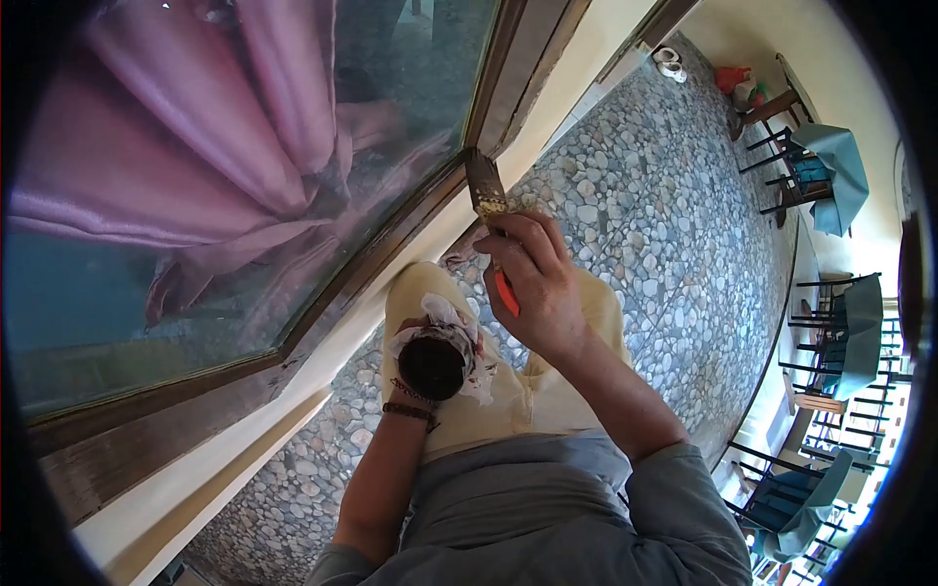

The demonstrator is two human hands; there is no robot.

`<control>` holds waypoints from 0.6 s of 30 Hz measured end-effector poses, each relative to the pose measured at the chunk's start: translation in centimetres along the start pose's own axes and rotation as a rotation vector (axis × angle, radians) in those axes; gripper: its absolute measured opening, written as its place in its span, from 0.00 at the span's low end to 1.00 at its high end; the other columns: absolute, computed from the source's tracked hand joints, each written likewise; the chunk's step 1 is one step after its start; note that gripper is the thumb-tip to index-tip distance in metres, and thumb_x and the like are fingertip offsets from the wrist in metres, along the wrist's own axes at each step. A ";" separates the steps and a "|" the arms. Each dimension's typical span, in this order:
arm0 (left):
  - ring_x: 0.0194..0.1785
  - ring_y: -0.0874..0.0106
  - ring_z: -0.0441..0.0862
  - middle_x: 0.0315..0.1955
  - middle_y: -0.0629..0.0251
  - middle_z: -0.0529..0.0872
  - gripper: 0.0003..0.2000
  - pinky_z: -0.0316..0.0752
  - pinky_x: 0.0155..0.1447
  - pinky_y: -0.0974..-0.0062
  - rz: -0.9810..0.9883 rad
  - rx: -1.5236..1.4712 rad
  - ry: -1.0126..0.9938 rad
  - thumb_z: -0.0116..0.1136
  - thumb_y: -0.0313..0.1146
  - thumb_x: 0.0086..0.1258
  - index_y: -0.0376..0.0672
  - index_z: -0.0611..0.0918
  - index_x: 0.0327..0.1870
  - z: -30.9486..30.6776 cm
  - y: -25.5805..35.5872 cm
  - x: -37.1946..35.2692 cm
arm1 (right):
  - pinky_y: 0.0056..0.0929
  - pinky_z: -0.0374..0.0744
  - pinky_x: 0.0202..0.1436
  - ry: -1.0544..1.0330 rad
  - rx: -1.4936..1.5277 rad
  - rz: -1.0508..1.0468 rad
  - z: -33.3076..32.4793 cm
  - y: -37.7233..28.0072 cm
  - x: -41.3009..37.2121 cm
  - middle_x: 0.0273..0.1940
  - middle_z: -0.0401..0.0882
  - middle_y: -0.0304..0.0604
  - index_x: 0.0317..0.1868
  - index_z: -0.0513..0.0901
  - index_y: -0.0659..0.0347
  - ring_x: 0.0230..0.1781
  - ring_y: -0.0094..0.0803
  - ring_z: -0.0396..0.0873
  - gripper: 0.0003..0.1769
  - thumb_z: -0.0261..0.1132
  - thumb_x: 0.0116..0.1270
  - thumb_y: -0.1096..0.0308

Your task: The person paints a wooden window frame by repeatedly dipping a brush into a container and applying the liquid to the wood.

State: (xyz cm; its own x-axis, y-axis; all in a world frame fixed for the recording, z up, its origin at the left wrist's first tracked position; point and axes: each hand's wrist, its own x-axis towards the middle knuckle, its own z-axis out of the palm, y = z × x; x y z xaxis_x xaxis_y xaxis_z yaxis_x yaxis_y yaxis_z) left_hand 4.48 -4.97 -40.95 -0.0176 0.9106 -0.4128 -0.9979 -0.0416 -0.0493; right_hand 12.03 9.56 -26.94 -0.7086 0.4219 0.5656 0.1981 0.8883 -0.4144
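Note:
My right hand [537, 283] is closed around the orange handle of a flat paintbrush [491, 208]. Dark bristles at the brush's end meet the lower corner of a brown wooden window frame [518, 73]. Over my lap, my left hand [415, 324] grips a round paint container [432, 369] that looks dark inside. Stained white wrapping [446, 311] surrounds the container and covers part of that hand.
Behind the window glass [410, 88] hangs a gathered pink curtain [195, 146]. Pebble-patterned flooring [645, 234] extends to the right. Chairs and green-covered tables [840, 176] line the far side, with white shoes [669, 64] near the wall.

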 end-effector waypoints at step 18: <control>0.36 0.51 0.77 0.33 0.47 0.78 0.23 0.74 0.41 0.56 -0.083 -0.195 0.124 0.44 0.51 0.59 0.38 0.77 0.40 0.5 -0.2 -0.2 | 0.38 0.73 0.49 0.058 0.057 0.048 -0.8 0.2 0.6 0.43 0.74 0.46 0.37 0.78 0.62 0.46 0.44 0.73 0.17 0.63 0.43 0.82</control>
State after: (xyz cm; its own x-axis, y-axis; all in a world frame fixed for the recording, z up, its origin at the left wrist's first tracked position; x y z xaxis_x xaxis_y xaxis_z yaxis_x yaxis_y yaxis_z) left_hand 4.68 -4.92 -40.39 0.0834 0.8572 -0.5081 -0.9645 -0.0588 -0.2574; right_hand 12.18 10.07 -26.13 -0.6581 0.4754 0.5839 0.1911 0.8555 -0.4812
